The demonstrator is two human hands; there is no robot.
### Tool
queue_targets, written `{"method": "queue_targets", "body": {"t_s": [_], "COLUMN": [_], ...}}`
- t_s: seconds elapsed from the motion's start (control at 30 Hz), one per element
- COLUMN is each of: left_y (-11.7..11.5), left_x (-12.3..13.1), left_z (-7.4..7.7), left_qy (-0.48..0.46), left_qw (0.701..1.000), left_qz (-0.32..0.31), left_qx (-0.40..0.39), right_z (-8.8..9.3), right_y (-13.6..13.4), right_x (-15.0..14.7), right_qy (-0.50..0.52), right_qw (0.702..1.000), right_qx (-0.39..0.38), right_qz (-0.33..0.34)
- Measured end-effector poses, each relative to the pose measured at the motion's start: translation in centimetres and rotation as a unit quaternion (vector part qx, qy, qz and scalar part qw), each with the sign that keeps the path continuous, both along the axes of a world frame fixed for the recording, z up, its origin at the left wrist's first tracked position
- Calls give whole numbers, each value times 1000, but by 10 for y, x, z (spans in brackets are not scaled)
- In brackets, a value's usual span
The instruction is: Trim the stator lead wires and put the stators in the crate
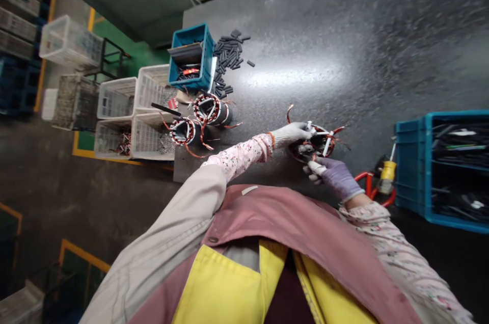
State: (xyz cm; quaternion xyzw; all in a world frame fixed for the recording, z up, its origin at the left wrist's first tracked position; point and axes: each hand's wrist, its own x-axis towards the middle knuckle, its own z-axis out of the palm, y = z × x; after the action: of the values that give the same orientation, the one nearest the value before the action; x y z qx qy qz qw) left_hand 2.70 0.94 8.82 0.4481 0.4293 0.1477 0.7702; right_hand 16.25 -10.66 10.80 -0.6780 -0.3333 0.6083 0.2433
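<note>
Wound coil: it lies on the desk (367, 84) right before us, copper leads fanning out; we take this wound coil (320, 141) as the clock's centre, with twelve facing away from us.
Our hands: apart from each other, both at the coil, the white-gloved left hand (292, 133) at ten, the purple-gloved right hand (336, 176) at five; we cannot tell whether the fingers are closed on rim or wire.
In the way: our gloves cover part of the rim, and our left floral sleeve (244, 153) crosses the desk towards eight.
Red tubing: at four, the red tubing (368, 185) sits just beside our right wrist, next to a yellow-handled tool (388, 171).
Big blue bin: at three, the blue bin (410, 166) holds dark lengths.
Other coils: near nine, a larger coil (208, 109) and a smaller coil (182, 131) stand close together, leads trailing.
Black pieces: between ten and eleven, loose black pieces (228, 53) lie scattered beside a blue crate (209, 54).
White baskets: farther out at nine, off the desk's edge, white baskets (135, 119) cluster, one holding coppery bits.
</note>
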Motion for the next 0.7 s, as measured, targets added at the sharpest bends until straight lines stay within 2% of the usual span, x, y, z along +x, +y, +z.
{"method": "queue_targets", "body": {"t_s": [0.1, 0.2, 0.27, 0.5, 0.6, 0.7], "left_y": [-1, 0, 1, -1, 0, 3], "left_x": [1, 2, 3, 2, 3, 7], "left_z": [-1, -2, -2, 4, 3, -1], "left_qy": [-23, -29, -25, -54, -42, 16], "left_qw": [999, 998, 998, 998, 999, 997], "left_qz": [-4, 23, 37, 9, 1, -58], "left_qx": [-39, -45, -43, -43, -13, 53], "right_z": [9, 12, 11, 17, 21, 21], "right_y": [-18, -32, -34, 1, 14, 19], "right_x": [-1, -7, -14, -17, -14, -17], "right_qy": [8, -42, -75, -154, -200, -245], "right_qw": [998, 992, 987, 981, 974, 965], "right_qx": [-13, 4, 7, -36, -35, -23], "right_qz": [-56, -123, -144, -113, -101, -87]}}
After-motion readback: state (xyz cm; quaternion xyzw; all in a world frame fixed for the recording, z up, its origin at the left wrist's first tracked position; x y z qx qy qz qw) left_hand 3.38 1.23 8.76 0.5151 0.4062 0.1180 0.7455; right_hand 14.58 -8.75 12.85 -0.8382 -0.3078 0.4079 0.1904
